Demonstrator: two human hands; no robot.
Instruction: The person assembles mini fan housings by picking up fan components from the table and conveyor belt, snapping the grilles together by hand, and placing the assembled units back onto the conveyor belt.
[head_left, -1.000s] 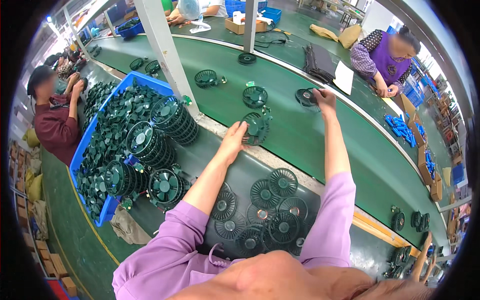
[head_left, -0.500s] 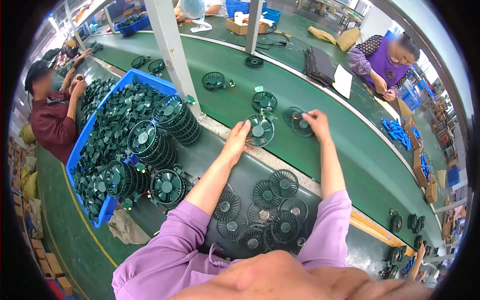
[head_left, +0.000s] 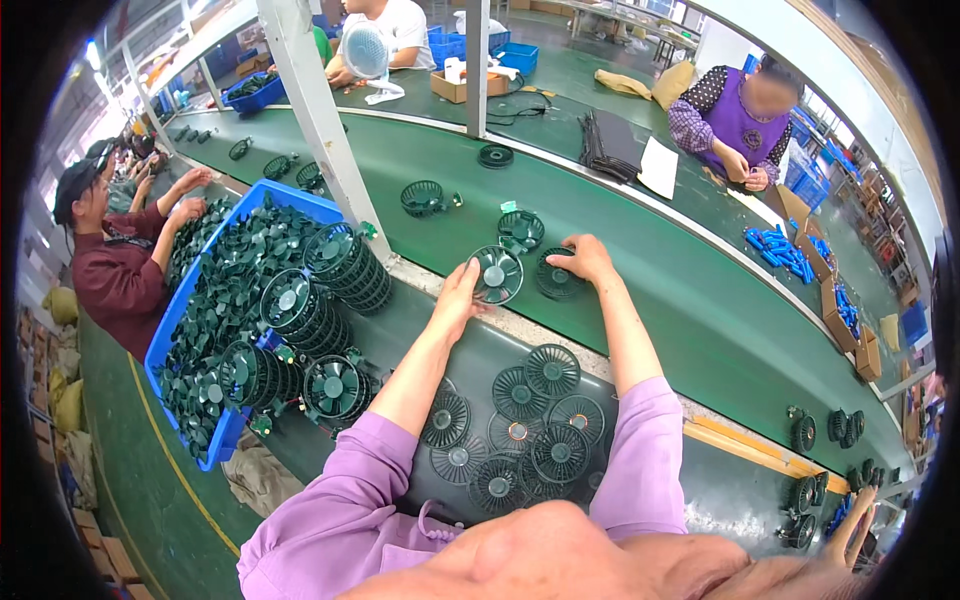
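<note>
My left hand (head_left: 455,302) is closed on the edge of a dark green round fan housing (head_left: 497,275), tilted up at the near side of the belt so its blades show. My right hand (head_left: 588,258) grips the rim of a round dark green fan grille (head_left: 558,278) just right of it, low over the belt; whether it touches the belt I cannot tell. Behind both lies another fan housing (head_left: 521,231) with a small light green board. Between my forearms, loose round grilles (head_left: 552,371) overlap on the dark worktop.
A blue bin (head_left: 325,208) heaped with green fan blades (head_left: 235,290) stands left, with stacked fan housings (head_left: 288,296) beside it. A white post (head_left: 318,120) rises at the belt's near edge. Co-workers sit at left and across the green belt (head_left: 640,290), near blue cylinders (head_left: 778,252).
My right hand has brought the grille leftward and nearer to the housing in my left hand. The left hand keeps its hold. The whole view has shifted slightly.
</note>
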